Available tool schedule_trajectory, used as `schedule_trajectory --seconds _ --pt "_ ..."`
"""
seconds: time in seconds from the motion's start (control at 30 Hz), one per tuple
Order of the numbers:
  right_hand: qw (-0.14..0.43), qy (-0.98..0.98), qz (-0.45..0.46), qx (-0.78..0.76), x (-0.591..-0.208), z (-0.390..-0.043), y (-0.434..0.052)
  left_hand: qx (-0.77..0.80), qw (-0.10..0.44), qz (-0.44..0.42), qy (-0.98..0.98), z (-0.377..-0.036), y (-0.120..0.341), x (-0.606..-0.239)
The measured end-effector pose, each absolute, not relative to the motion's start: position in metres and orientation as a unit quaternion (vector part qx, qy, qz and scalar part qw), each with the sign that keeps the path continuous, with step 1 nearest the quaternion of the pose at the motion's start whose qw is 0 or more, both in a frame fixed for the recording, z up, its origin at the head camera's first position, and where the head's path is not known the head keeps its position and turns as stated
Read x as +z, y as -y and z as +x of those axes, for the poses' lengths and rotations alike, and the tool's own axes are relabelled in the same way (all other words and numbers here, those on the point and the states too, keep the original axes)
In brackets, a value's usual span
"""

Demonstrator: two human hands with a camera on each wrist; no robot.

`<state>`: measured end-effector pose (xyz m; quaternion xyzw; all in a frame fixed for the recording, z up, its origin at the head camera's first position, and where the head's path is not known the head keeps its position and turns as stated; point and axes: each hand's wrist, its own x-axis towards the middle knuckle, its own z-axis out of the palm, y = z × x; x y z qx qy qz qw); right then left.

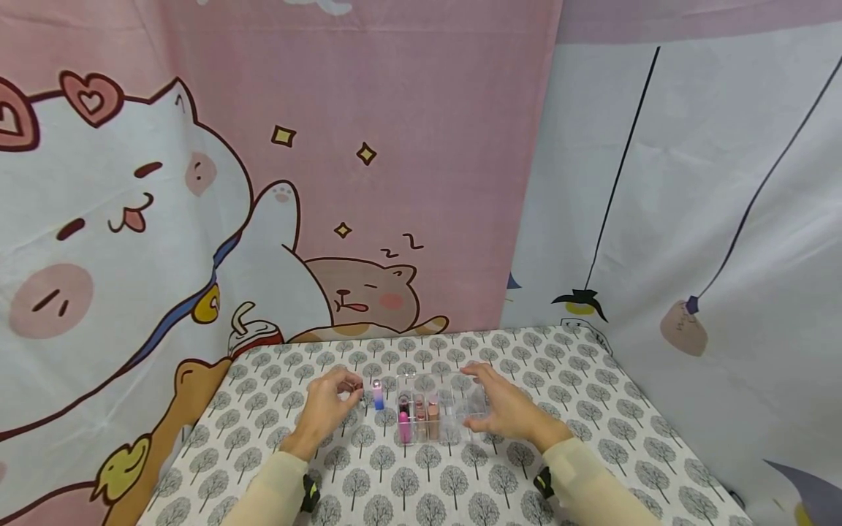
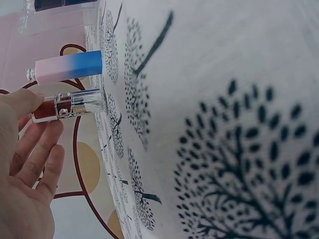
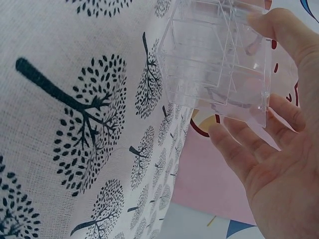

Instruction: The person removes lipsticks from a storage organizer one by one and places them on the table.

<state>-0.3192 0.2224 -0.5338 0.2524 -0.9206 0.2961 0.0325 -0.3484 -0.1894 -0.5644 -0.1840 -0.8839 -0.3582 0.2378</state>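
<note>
My left hand (image 1: 351, 392) pinches the top of a silver-cased dark red lipstick (image 2: 70, 105) that stands on the tree-print cloth; thumb and fingers (image 2: 47, 130) close on its end. Just beside it stands a pink-to-blue tube (image 1: 378, 395) (image 2: 68, 67). To the right is a clear compartmented organizer (image 1: 457, 410) (image 3: 199, 59) with a bright pink lipstick (image 1: 404, 427) and two rose-gold ones (image 1: 433, 418) in its left cells. My right hand (image 1: 478, 399) (image 3: 238, 75) grips the organizer's right end, thumb on one side and fingers (image 3: 234, 144) on the other.
The table (image 1: 592, 409) wears a white cloth printed with grey trees and ends at its far edge against a pink cartoon-cat curtain (image 1: 197, 219) and a pale curtain (image 1: 691, 219). Bare cloth lies in front of and on both sides of the hands.
</note>
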Motion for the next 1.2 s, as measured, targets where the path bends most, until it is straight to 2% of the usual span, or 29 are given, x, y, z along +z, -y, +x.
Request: schedule_trajectory --seconds 0.63,1.2 --pt "0.026 0.922 0.244 0.300 -0.5303 -0.3165 -0.2207 -0.359 0.202 -0.162 0.897 -0.3494 0.1905 -0.5665" --pt "0.027 0.923 0.240 0.300 -0.5331 -0.3178 -0.2213 -0.341 0.226 -0.162 0.898 -0.3463 0.1927 -0.5663"
